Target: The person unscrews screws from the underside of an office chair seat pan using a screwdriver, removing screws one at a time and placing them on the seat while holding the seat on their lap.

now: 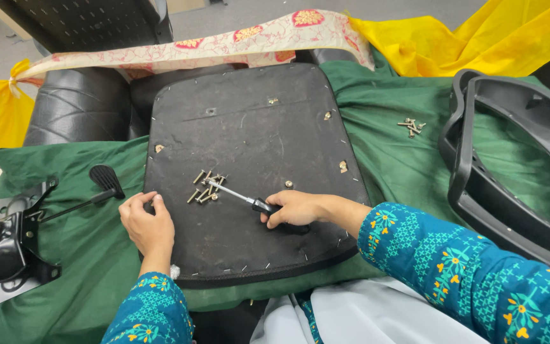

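Note:
A black chair seat base [256,134] lies upside down on a green cloth, its fabric stapled around the edge. Several loose screws [205,188] sit in a small pile near its middle. My right hand [294,209] grips a screwdriver [249,200] by its black handle, the metal shaft pointing left with its tip at the screw pile. My left hand [149,223] rests on the seat's left front edge, fingers curled; whether it pinches anything is hidden.
A metal chair tilt mechanism with a black lever [14,236] lies at the left. Black plastic armrest frames [510,165] sit at the right, with another small pile of screws [412,126] nearby. Yellow cloth and a patterned strip cross the back.

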